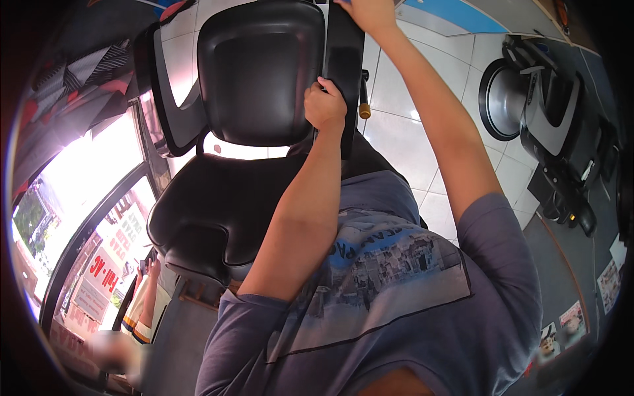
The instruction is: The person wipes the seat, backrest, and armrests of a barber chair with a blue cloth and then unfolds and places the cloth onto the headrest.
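Observation:
A black padded barber chair (213, 193) stands before me, its backrest (262, 84) at the top of the view. My left hand (325, 105) is curled over the inner edge of the near black armrest (345, 64), beside the backrest. Its fingertips are partly hidden. Farther along the same armrest, my right hand (374, 15) reaches to the picture's top edge, which cuts it off. A small bit of something blue shows at its fingers, too little to identify. The far armrest (171, 99) stands on the other side of the seat.
A lever with a yellow-brown knob (364, 110) sticks out beside the near armrest. Another barber chair with a round metal base (505, 99) stands on the white tiled floor (406, 143) to the right. At lower left, a person (143, 302) holds a phone near a glass door bearing writing.

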Action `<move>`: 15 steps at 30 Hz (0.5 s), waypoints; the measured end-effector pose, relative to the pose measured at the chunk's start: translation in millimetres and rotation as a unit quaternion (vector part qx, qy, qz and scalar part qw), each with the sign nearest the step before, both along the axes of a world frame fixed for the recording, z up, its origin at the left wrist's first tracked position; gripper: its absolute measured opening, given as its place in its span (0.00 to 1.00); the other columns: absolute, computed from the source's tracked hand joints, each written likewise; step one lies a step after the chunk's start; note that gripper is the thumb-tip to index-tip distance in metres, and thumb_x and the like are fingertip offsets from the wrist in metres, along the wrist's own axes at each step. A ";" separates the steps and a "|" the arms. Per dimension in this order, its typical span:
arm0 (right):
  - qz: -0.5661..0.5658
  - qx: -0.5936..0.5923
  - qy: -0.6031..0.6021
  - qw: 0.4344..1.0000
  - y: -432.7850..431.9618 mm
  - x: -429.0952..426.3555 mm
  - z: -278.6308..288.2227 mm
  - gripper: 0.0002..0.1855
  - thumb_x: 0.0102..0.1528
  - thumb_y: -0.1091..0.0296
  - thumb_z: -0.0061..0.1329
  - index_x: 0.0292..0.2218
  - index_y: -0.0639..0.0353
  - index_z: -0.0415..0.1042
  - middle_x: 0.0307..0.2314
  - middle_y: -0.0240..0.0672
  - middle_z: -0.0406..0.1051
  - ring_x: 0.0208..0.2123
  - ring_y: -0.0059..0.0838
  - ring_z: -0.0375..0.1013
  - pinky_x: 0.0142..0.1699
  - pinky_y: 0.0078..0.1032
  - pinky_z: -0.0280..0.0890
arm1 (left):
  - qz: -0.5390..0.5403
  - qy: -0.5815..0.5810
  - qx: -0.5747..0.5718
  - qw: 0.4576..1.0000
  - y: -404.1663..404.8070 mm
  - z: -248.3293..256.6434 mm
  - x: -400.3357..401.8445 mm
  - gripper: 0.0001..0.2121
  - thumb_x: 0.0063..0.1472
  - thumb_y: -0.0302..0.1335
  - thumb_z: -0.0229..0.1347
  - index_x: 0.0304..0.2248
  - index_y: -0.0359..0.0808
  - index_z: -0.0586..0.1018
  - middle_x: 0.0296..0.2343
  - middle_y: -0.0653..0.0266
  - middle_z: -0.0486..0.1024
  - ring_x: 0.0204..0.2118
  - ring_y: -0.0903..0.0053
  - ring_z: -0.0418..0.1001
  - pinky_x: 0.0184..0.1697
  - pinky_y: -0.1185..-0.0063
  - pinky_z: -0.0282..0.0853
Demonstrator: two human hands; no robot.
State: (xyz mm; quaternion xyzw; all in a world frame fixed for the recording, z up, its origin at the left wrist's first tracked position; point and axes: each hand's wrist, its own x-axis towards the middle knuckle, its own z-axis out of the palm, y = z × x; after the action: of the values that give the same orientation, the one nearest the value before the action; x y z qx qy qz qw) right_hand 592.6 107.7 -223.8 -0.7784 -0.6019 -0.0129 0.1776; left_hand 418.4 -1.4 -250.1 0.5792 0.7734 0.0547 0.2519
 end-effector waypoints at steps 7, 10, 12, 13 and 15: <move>0.041 -0.053 0.087 0.994 -130.0 -77.3 -6.6 0.33 0.44 0.61 0.59 0.53 0.47 0.65 0.43 0.43 0.64 0.37 0.42 0.72 0.36 0.35 0.71 | -0.009 0.008 0.020 1.000 -2.6 -4.3 0.1 0.23 0.64 0.42 0.37 0.31 0.34 0.80 0.31 0.55 0.76 0.34 0.56 0.75 0.34 0.63 0.71; 0.040 -0.114 0.157 0.980 -166.6 -96.1 12.9 0.33 0.44 0.63 0.59 0.53 0.47 0.66 0.43 0.43 0.64 0.38 0.43 0.72 0.38 0.34 0.71 | -0.017 -0.013 -0.015 1.000 -2.4 -8.3 -5.7 0.23 0.64 0.43 0.37 0.31 0.34 0.80 0.31 0.55 0.76 0.34 0.56 0.75 0.34 0.63 0.70; 0.039 -0.136 0.208 0.968 -175.8 -92.0 20.6 0.32 0.45 0.63 0.59 0.53 0.47 0.66 0.42 0.43 0.65 0.38 0.42 0.72 0.40 0.32 0.70 | -0.010 -0.009 -0.025 1.000 -1.0 -5.7 -4.1 0.23 0.64 0.43 0.37 0.31 0.34 0.79 0.31 0.55 0.75 0.34 0.56 0.75 0.35 0.64 0.70; 0.041 -0.131 0.234 0.962 -179.9 -87.1 21.7 0.31 0.46 0.63 0.58 0.53 0.48 0.66 0.42 0.43 0.66 0.38 0.40 0.73 0.41 0.31 0.70 | -0.009 -0.007 -0.030 0.999 -1.4 -5.3 -3.0 0.23 0.64 0.43 0.37 0.31 0.34 0.79 0.31 0.55 0.75 0.34 0.56 0.75 0.35 0.64 0.70; 0.015 -0.092 0.349 0.932 -182.4 -73.0 17.5 0.30 0.48 0.61 0.58 0.52 0.51 0.67 0.42 0.44 0.68 0.39 0.37 0.73 0.42 0.28 0.70 | -0.008 -0.011 -0.002 1.000 -3.2 -4.0 -3.4 0.23 0.64 0.43 0.37 0.30 0.33 0.79 0.31 0.55 0.75 0.34 0.56 0.75 0.35 0.64 0.70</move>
State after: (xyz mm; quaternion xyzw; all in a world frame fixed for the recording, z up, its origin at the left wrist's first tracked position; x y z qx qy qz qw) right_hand 519.6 -74.7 -206.3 -0.7377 -0.5120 0.3179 0.3044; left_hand 415.0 -4.6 -254.1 0.5838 0.7662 0.0577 0.2622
